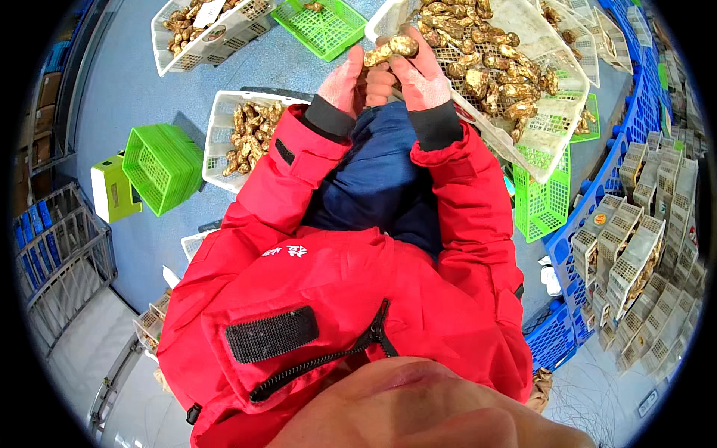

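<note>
A pale brown, thick-stemmed mushroom (pixel 390 51) lies sideways between my hands at the top of the view. My left hand (pixel 343 86) is closed on the end of its stem, with curled fingers just below. On the other end, my right hand (pixel 424 75) pinches it between thumb and fingers. Right beside that hand, a large white crate (pixel 549 142) tilts toward me. Inside it, similar mushrooms (pixel 515 75) lie piled on the mesh bottom. Left of my left forearm stands another white crate (pixel 217 142) with more mushrooms (pixel 252 134).
A green basket (pixel 323 30) with a mushroom in it and a white crate (pixel 213 51) stand at the far left. Nested green baskets (pixel 163 168) sit further left. Right of me are a green crate (pixel 544 201), blue plastic pallets (pixel 556 336) and many stacked white crates (pixel 635 257).
</note>
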The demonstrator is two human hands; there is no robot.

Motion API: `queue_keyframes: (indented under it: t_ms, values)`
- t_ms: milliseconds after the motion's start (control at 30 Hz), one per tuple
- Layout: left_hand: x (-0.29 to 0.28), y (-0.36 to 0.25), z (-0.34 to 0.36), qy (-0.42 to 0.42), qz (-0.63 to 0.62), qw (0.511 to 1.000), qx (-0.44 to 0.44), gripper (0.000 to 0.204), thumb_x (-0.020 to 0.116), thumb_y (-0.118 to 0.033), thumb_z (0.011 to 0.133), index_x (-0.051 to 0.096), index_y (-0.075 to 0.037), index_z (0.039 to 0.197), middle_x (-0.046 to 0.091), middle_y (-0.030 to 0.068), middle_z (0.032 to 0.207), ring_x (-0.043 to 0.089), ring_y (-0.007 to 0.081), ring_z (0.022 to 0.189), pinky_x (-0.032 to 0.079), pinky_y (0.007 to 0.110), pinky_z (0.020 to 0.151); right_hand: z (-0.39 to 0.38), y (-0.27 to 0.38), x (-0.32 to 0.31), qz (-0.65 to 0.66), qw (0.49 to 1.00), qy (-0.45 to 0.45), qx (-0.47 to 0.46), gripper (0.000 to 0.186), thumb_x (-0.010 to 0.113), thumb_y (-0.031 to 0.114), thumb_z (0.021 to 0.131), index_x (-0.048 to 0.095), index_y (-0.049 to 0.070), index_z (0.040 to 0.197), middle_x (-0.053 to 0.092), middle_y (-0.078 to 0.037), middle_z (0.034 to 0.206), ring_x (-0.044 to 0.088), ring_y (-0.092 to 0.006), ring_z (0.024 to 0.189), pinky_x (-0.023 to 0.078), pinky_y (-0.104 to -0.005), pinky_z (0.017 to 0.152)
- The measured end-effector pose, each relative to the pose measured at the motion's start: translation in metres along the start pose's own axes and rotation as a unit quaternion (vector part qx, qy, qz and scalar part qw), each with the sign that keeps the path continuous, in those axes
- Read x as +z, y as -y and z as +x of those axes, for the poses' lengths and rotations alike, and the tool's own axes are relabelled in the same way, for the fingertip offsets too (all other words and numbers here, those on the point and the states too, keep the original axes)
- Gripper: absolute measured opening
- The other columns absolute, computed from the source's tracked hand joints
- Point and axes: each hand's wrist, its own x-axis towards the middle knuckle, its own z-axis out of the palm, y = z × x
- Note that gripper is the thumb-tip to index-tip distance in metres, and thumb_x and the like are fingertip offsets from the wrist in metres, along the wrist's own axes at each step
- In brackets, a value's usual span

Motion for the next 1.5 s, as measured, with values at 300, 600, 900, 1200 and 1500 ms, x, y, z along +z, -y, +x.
queue_keyframes:
  t_ms: [300, 600, 900, 1200, 1500]
  values:
    - [-0.004, -0.008, 0.000, 0.081, -0.301, 0.947, 0.079, 0.042, 0.046, -0.040, 0.081, 0.047, -0.006, 0.106, 0.048, 0.0118, 0.114, 0.048, 0.0265, 0.102, 0.041, 0.040, 0.084, -0.008, 0.006, 0.017, -0.515, 0.826, -0.011, -0.230, 0.045, 0.062, 0.004, 0.061, 0.050, 0.004, 0.105, 0.053, -0.013, 0.102, 0.049, -0.0295, 0.094, 0.039, -0.0349, 0.081]
    - [-0.015, -0.009, 0.005, 0.086, -0.318, 0.936, 0.125, 0.039, 0.040, -0.031, 0.085, 0.041, -0.004, 0.114, 0.040, 0.0136, 0.122, 0.035, 0.0275, 0.115, 0.028, 0.044, 0.096, -0.014, 0.001, 0.008, -0.462, 0.870, -0.029, -0.166, 0.038, 0.059, 0.007, 0.068, 0.051, 0.003, 0.105, 0.053, -0.014, 0.100, 0.051, -0.0256, 0.092, 0.040, -0.0316, 0.080]
    - [-0.021, -0.009, 0.001, 0.076, -0.355, 0.926, 0.102, 0.048, 0.042, -0.037, 0.083, 0.038, -0.001, 0.115, 0.039, 0.0163, 0.122, 0.033, 0.0300, 0.116, 0.026, 0.045, 0.096, -0.015, 0.003, 0.006, -0.405, 0.896, -0.105, -0.151, 0.021, 0.054, 0.005, 0.076, 0.055, 0.001, 0.097, 0.057, -0.012, 0.088, 0.055, -0.0182, 0.081, 0.042, -0.0266, 0.070]
    - [0.001, -0.008, 0.005, 0.040, -0.170, 0.979, 0.105, 0.058, 0.040, -0.047, 0.081, 0.038, 0.000, 0.116, 0.041, 0.0152, 0.119, 0.039, 0.0266, 0.110, 0.031, 0.036, 0.092, -0.009, 0.013, 0.015, -0.486, 0.842, -0.061, -0.228, 0.034, 0.059, 0.015, 0.067, 0.052, 0.005, 0.098, 0.055, -0.014, 0.088, 0.054, -0.0280, 0.080, 0.044, -0.0342, 0.067]
    - [0.046, -0.026, -0.026, 0.087, 0.069, 0.992, 0.064, 0.045, 0.036, -0.035, 0.086, 0.039, -0.002, 0.117, 0.040, 0.0115, 0.121, 0.038, 0.0230, 0.112, 0.026, 0.039, 0.096, -0.105, 0.074, -0.073, -0.176, 0.967, -0.152, -0.101, 0.041, 0.057, 0.008, 0.075, 0.043, 0.003, 0.114, 0.056, -0.006, 0.090, 0.054, -0.0101, 0.074, 0.044, -0.0217, 0.059]
